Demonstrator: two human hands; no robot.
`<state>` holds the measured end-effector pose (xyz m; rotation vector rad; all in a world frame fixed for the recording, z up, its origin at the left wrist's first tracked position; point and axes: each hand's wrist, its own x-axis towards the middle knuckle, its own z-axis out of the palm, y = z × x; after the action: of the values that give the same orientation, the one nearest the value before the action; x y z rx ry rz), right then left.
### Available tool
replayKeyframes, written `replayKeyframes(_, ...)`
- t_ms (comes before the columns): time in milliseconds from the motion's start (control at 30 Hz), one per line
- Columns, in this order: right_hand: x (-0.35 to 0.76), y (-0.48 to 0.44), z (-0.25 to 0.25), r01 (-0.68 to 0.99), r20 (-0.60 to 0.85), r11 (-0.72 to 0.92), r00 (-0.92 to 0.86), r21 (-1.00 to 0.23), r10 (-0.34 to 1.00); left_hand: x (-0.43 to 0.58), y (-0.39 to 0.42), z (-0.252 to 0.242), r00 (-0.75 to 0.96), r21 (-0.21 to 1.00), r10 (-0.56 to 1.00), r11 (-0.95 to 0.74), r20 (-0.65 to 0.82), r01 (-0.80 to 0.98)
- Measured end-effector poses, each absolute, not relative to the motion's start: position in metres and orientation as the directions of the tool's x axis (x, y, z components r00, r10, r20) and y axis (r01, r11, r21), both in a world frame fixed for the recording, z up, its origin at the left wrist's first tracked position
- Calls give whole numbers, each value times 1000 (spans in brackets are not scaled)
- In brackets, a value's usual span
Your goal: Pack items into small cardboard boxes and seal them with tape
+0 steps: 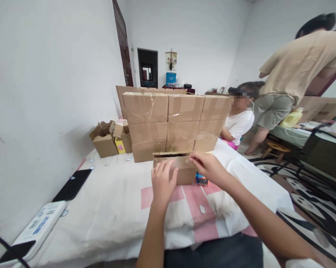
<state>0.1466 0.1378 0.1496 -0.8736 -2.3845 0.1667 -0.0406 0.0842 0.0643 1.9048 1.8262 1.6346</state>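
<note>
A small brown cardboard box [184,175] stands on the cloth in front of me, with a dark gap along its top where the flaps do not quite meet. My left hand [163,180] rests against its front at the left side, fingers stretched out and apart. At the upper right corner, my right hand [208,165] has thumb and fingers pinched together on the box's edge; whether clear tape is also between them I cannot tell. Just right of the box, below my right hand, lies a small blue and orange object [202,179] with a dark front.
Behind the box rises a wall of taped cartons [181,123]. Opened boxes [103,139] and a yellow pack [119,145] are at left, near a black phone-like slab [72,185] and a white package [39,227]. One person [239,124] sits at right; another [298,70] stands behind.
</note>
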Motion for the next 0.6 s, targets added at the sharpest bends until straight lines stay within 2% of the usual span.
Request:
replayKeyframes(67,153,152,159,549,419,808,-695,-216,584,-47,93,66,-173,485,735,-234,655,843)
replayKeyframes(100,155,159,164,538,381,825,-735,-176,561,-50,98,66,-149,444,755,-203,639,873)
replayKeyframes(233,146,183,178,480,221,873,-845,-89,487,-54,108,55,-95,409,871,-128,482,904)
replayKeyframes(300,133,193,178,456,147,886,-874,-85,463,-52,108,46,-92,399,891,-105,444,911)
replayKeyframes(433,103,216,164,420,52,900,-902,-112,428,-49,104,37,-114,387,870,-93,480,917)
replayKeyframes(600,83,243,141,371,10,902,-924,-223,382,-49,105,36,-120,392,847,-111,518,913)
